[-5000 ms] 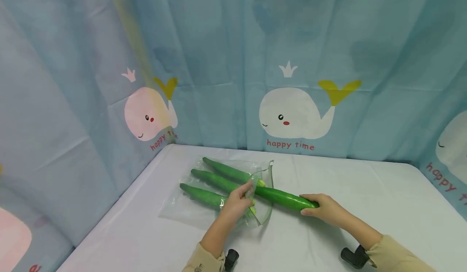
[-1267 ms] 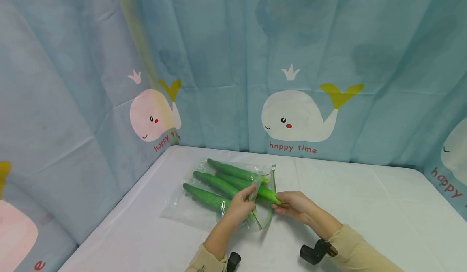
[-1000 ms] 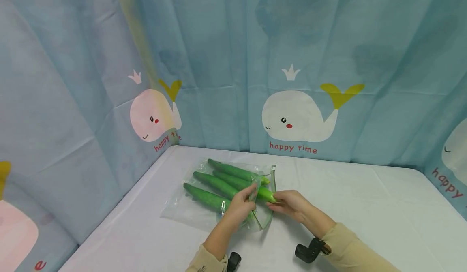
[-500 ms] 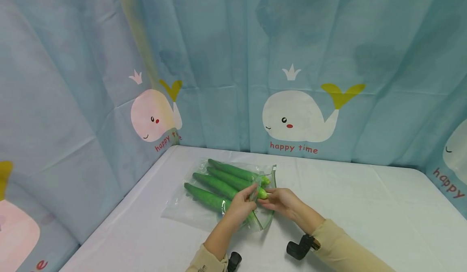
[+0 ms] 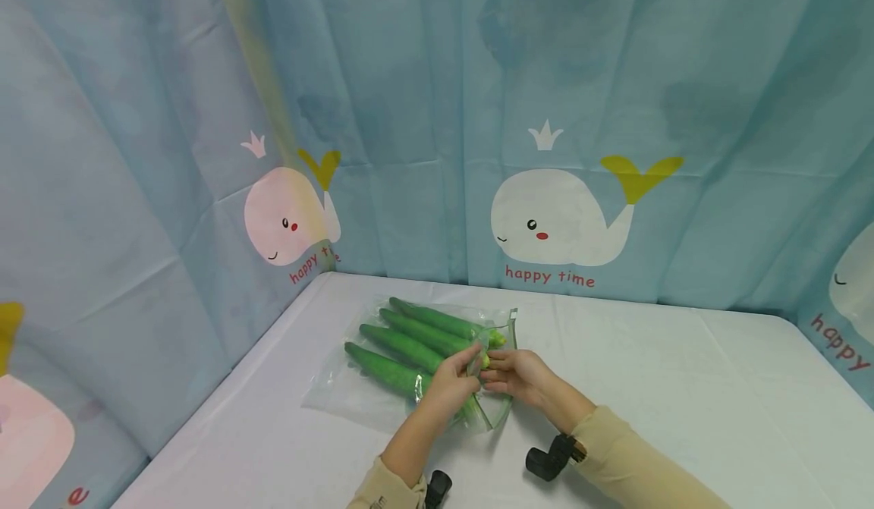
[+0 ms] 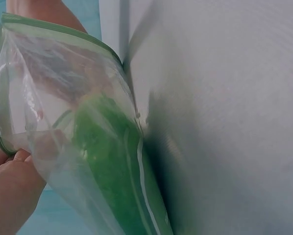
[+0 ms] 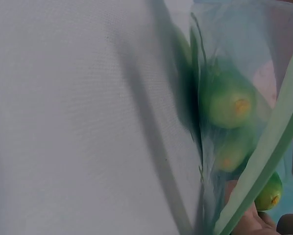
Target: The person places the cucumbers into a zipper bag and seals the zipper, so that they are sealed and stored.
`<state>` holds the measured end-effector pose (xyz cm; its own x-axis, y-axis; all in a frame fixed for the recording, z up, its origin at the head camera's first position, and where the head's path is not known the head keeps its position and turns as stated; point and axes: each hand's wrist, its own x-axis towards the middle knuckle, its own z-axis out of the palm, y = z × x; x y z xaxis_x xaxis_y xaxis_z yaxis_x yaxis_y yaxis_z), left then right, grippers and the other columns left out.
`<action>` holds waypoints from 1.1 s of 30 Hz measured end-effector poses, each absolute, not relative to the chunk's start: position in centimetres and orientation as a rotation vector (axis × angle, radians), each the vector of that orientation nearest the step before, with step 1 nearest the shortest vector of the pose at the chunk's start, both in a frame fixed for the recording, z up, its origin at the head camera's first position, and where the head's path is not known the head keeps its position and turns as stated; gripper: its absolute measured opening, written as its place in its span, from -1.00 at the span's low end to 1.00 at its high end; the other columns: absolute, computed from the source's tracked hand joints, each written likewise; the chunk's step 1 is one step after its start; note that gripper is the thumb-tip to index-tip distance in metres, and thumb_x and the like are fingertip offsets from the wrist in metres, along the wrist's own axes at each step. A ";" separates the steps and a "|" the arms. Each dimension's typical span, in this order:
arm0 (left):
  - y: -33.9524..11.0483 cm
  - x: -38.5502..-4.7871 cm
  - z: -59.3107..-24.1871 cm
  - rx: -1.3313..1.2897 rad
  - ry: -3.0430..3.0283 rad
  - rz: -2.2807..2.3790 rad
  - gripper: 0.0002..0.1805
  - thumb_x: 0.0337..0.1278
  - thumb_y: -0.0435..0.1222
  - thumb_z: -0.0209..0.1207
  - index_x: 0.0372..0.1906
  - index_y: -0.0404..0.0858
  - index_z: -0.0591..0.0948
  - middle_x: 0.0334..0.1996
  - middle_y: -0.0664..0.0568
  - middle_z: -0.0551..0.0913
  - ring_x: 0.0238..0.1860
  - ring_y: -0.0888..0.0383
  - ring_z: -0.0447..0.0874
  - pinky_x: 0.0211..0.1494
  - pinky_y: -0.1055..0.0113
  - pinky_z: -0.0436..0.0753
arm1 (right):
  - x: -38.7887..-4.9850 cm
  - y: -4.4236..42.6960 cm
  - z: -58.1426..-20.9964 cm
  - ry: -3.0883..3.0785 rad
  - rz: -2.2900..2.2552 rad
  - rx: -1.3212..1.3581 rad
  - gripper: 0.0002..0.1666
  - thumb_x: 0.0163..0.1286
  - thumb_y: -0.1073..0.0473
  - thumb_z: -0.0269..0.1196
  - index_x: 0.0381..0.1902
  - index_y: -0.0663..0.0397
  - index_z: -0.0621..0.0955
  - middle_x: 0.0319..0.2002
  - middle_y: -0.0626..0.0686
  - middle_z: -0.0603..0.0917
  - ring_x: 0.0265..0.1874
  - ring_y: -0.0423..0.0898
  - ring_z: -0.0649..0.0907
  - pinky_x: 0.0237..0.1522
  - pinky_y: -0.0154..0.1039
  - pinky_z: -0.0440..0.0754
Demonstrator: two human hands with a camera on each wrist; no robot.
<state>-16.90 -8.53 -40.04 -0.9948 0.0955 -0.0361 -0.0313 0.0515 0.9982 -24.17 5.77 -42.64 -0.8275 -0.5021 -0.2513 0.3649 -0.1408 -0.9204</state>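
A clear zip bag [image 5: 337,401] with a green-edged mouth lies on the white table. Inside it are several long green cucumbers [image 5: 389,371] side by side, mouth-side ends pale yellow. My left hand [image 5: 447,388] pinches the rim of the bag's mouth, and the left wrist view shows that hand [image 6: 16,191] at the green strip. My right hand [image 5: 522,376] reaches in at the mouth, its fingers lying loosely by the end of the second cucumber [image 5: 426,333] from the back. In the right wrist view that cucumber's tip [image 7: 271,196] shows past the green strip.
A white cloth covers the table [image 5: 669,388]. Behind it hangs a blue curtain [image 5: 410,114] printed with whales. Black wrist cameras [image 5: 546,460] sit at both beige sleeves [image 5: 635,456].
My right hand has moved left, and the cucumber it gripped has slid into the bag beside the others. Its fingers have loosened from the end. My left hand keeps its hold on the rim.
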 end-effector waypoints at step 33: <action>-9.1 -16.7 -39.0 0.216 2.402 1.827 -0.21 -0.01 -0.56 0.01 0.46 -0.37 0.19 0.42 -0.28 0.23 0.41 -0.25 0.15 0.28 -0.05 0.38 | -27.3 9.6 -41.9 1.829 -2.058 0.164 -0.36 0.50 0.27 -0.09 0.44 0.49 0.10 0.29 0.46 0.35 0.12 0.18 0.54 0.07 -0.08 0.55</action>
<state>-16.73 -9.10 -39.05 -0.9831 0.1828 -0.0062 0.0428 0.2632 0.9638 -27.26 9.65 -41.89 -0.9206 -0.2031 -0.3334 0.3549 -0.0797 -0.9315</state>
